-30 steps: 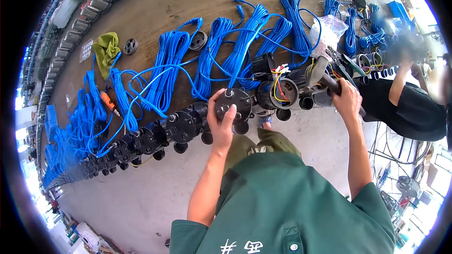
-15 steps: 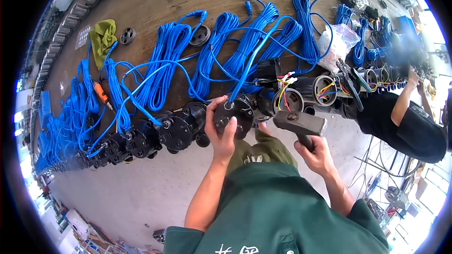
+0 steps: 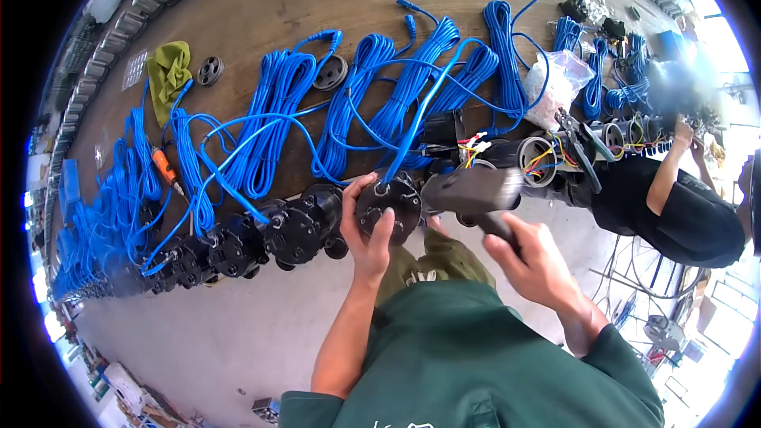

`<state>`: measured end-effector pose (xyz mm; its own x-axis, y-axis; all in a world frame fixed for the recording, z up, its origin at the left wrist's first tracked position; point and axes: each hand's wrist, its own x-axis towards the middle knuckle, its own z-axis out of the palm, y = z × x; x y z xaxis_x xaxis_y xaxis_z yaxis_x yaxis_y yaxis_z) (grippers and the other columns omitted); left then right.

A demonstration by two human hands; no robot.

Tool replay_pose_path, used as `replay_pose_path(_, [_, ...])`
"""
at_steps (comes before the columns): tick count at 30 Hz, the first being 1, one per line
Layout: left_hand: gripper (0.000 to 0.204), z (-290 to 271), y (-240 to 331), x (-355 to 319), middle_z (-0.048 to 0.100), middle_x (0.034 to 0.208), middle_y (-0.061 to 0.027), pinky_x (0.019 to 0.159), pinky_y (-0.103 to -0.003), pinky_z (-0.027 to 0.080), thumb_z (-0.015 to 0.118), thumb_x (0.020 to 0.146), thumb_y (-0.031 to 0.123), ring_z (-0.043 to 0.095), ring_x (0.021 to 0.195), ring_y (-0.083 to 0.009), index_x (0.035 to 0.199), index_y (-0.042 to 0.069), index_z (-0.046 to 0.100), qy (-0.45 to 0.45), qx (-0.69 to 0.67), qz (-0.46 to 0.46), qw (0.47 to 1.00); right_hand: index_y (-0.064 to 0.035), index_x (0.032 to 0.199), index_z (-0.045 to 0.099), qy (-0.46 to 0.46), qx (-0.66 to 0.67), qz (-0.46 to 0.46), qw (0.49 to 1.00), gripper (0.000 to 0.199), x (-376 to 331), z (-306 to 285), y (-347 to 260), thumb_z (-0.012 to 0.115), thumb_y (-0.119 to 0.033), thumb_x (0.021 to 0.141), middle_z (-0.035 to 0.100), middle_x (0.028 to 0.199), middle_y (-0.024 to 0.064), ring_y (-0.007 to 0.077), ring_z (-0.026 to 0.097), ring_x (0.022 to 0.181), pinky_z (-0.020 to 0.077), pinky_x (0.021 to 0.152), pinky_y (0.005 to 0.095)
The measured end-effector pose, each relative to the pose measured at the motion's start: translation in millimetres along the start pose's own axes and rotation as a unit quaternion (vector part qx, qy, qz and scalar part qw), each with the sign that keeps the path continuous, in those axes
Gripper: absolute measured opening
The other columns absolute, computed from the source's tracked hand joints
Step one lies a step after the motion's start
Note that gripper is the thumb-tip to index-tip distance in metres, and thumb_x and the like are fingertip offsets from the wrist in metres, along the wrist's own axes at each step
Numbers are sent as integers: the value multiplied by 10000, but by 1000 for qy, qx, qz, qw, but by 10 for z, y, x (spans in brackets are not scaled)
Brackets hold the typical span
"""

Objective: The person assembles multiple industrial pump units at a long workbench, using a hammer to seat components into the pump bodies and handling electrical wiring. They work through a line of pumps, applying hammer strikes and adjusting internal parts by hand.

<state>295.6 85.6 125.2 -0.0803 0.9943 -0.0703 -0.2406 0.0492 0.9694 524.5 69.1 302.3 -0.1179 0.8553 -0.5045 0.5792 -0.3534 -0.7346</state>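
Note:
My left hand [image 3: 366, 226] grips a round black pump housing [image 3: 396, 200] at the front edge of the brown workbench [image 3: 277, 8]; a blue cable runs out of its top. My right hand [image 3: 529, 257] holds a grey pistol-shaped power tool [image 3: 474, 192] by its handle, its body lying just right of that housing. A row of similar black housings [image 3: 297, 226] lines the bench edge to the left. To the right stand open housings with coloured wires [image 3: 535, 158] showing.
Several coils of blue cable [image 3: 277, 123] cover the bench. A yellow-green cloth [image 3: 168, 71], black round caps [image 3: 331, 73], a clear plastic bag [image 3: 559, 87] and pliers [image 3: 579, 147] lie there too. Another person in black [image 3: 674, 206] works at the right. Grey floor lies below.
My right hand has brought the grey tool from the far right in toward the housing that my left hand keeps holding. The view has shifted slightly.

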Motion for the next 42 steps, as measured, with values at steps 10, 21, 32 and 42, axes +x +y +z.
replay_pose_path(10, [528, -6, -79, 40, 534, 1316, -154, 1071, -369, 422, 778, 861, 190, 545, 1223, -267, 1306, -1, 568, 0, 10, 68, 998, 8, 981, 672, 32, -108, 5, 994, 293, -52, 345, 17, 638, -282, 1007, 585, 655, 160, 225, 573, 587, 449, 586, 410])
replay_pose_path(21, [1024, -105, -139, 88, 604, 1274, -178, 1031, -512, 461, 971, 536, 434, 582, 1194, -402, 1366, 40, 519, 4, 193, 248, 950, -27, 1076, 692, 58, -232, -205, 949, 240, 20, 571, -278, 657, -244, 978, 724, 931, 121, 296, 695, 846, 516, 755, 421])
replay_pose_path(32, [952, -151, -160, 76, 632, 1256, -171, 1011, -472, 503, 974, 526, 345, 618, 1149, -386, 1323, 44, 548, 13, 184, 257, 949, -2, 961, 616, 63, -53, -157, 984, 260, -19, 560, -312, 601, -257, 1011, 574, 697, 96, 207, 516, 597, 427, 592, 348])
replay_pose_path(42, [901, -194, -65, 118, 656, 1237, -150, 1004, -434, 519, 973, 543, 289, 662, 1121, -348, 1309, 46, 565, 9, 191, 227, 955, -53, 704, 543, 22, 63, -73, 995, 436, -252, 214, -489, 493, -301, 1059, 528, 633, -23, 38, 429, 570, 332, 513, 245])
